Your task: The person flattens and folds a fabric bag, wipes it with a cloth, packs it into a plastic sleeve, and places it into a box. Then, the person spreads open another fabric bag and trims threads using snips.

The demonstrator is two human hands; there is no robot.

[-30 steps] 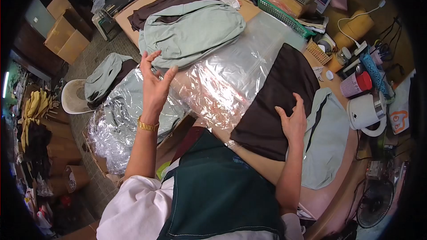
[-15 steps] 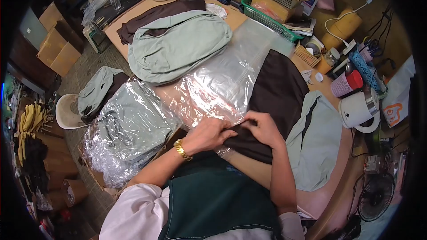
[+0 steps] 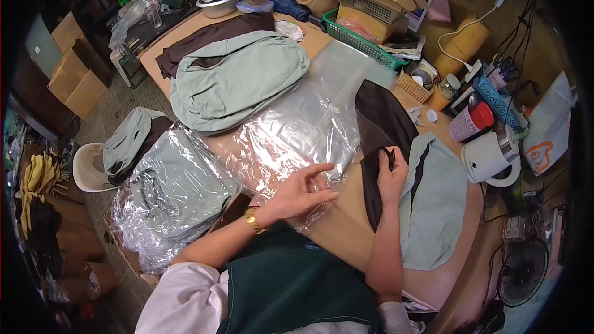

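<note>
My right hand (image 3: 393,173) pinches the near edge of a dark brown fabric piece (image 3: 385,120), which is bunched and folded over toward the right. My left hand (image 3: 303,192) is open, thumb and fingers apart, over the near end of a stack of clear plastic bags (image 3: 337,96). Nothing shows between its fingers. Under and beside the brown fabric, bare tan tabletop (image 3: 340,226) shows. To the right lies a pale grey-green fabric piece (image 3: 433,210) with a dark strip along it. Beyond the plastic rests a grey-green fabric cover (image 3: 241,77) on more brown cloth (image 3: 216,37).
At left, a shiny plastic-wrapped grey-green bundle (image 3: 179,179) sits in a carton, near a white stool (image 3: 90,170) holding cloth. Along the right edge stand a white kettle (image 3: 492,158), a pink cup (image 3: 467,125) and a green basket (image 3: 365,43). A small fan (image 3: 523,272) is nearer.
My right hand has drawn the brown fabric's near part up and rightward, uncovering tabletop. My left hand has come away from it and its fingers have spread. The view has shifted slightly.
</note>
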